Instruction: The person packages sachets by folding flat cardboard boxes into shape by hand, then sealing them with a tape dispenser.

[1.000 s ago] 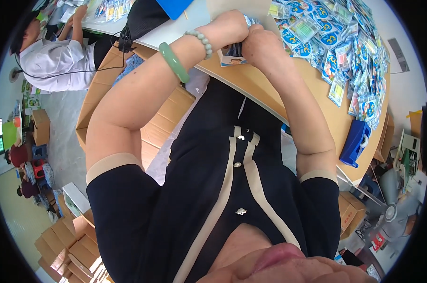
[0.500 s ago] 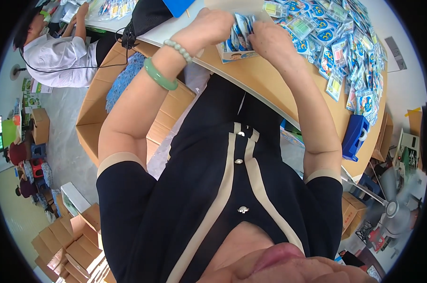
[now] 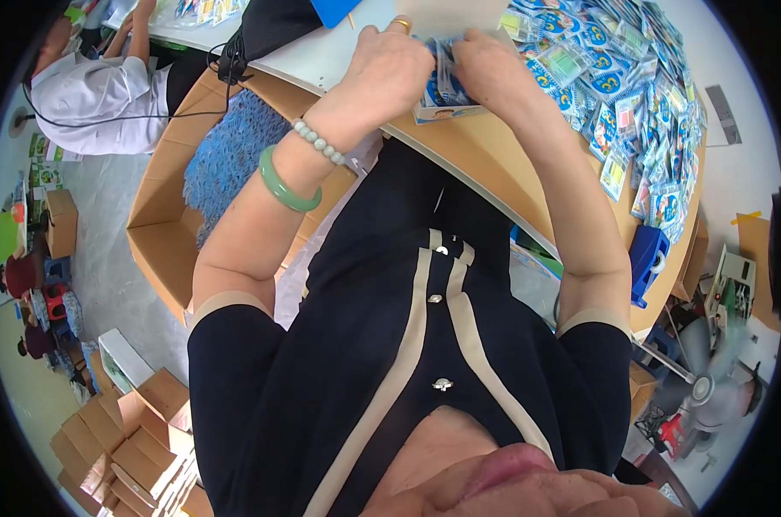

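Note:
A small open box (image 3: pixel 449 113) with a pale raised lid flap (image 3: pixel 446 12) stands near the table's edge. Small blue-and-white packets (image 3: pixel 443 72) stand upright inside it, packed between my two hands. My left hand (image 3: pixel 389 69), wearing a gold ring, has its fingers curled down at the box's left side, closed against the packets. From the right, my right hand (image 3: pixel 494 73) bends its fingers into the box against the same packets. Both sets of fingertips are partly hidden. A beaded bracelet (image 3: pixel 319 142) and a green bangle (image 3: pixel 285 183) circle my left wrist and forearm.
A large heap of packets (image 3: pixel 602 69) covers the table's right side. Beside it stands a blue tape dispenser (image 3: pixel 647 258). An open carton (image 3: pixel 162 177) with blue shredded filler (image 3: pixel 235 155) is at left. Another person (image 3: pixel 106 108) sits at the far left; a fan (image 3: pixel 702 389) stands at right.
The packets between my hands sit lower in the box. Box and hands have shifted slightly right, and my left wrist has turned. More blue filler shows in the carton.

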`<state>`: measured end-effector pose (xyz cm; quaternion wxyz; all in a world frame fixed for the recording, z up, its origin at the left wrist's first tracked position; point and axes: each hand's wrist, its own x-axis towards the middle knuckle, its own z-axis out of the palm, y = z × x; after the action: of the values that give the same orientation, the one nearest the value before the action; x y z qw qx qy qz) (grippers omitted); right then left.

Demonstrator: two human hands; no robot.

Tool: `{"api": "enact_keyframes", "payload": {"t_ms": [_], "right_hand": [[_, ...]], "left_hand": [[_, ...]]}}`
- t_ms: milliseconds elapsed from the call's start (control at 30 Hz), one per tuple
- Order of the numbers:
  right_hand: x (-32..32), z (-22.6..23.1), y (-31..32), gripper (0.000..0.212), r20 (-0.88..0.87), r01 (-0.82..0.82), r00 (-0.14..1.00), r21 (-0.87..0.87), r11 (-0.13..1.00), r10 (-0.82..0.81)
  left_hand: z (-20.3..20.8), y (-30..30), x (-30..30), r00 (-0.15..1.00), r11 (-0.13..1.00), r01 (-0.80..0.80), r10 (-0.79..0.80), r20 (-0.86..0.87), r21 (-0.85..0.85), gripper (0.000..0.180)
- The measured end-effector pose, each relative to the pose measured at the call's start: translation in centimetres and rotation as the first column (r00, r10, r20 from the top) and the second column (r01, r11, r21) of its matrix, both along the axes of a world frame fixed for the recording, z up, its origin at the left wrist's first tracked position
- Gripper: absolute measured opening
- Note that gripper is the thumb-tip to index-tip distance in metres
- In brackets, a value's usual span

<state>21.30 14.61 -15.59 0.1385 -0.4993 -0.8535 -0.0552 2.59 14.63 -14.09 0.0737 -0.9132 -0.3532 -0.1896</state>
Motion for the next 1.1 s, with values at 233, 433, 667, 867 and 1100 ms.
{"api": "enact_keyframes", "payload": {"t_ms": [233,433,667,867,1100], "right_hand": [[2.1,3.9,-1.1,0.026,-0.311,0.137,0.924,-0.277,0.951,-0.223],[3.6,5.3,-3.1,0.023,-0.154,0.397,0.891,-0.193,0.897,-0.428],[1.9,1.7,-3.8,0.021,0.175,0.242,0.940,0.261,0.935,-0.292],[7.7,2.6,-5.8,0.030,-0.541,0.381,0.679,-0.318,0.868,-0.496],[7.2,-1.0,-7.7,0.052,-0.610,0.257,0.605,-0.460,0.850,-0.512]], "left_hand": [[2.3,0.3,-0.4,0.997,0.824,-0.042,0.075,0.036,-0.565,0.013],[0.8,-0.1,0.4,1.000,0.983,0.027,-0.029,-0.010,-0.183,0.012],[2.8,-0.7,2.1,0.948,0.926,-0.117,-0.003,-0.319,-0.358,0.011],[3.4,-1.0,3.2,0.996,0.995,0.018,-0.026,-0.090,-0.097,0.013],[0.7,2.2,6.9,0.887,0.887,0.461,-0.460,-0.035,0.018,0.012]]}}
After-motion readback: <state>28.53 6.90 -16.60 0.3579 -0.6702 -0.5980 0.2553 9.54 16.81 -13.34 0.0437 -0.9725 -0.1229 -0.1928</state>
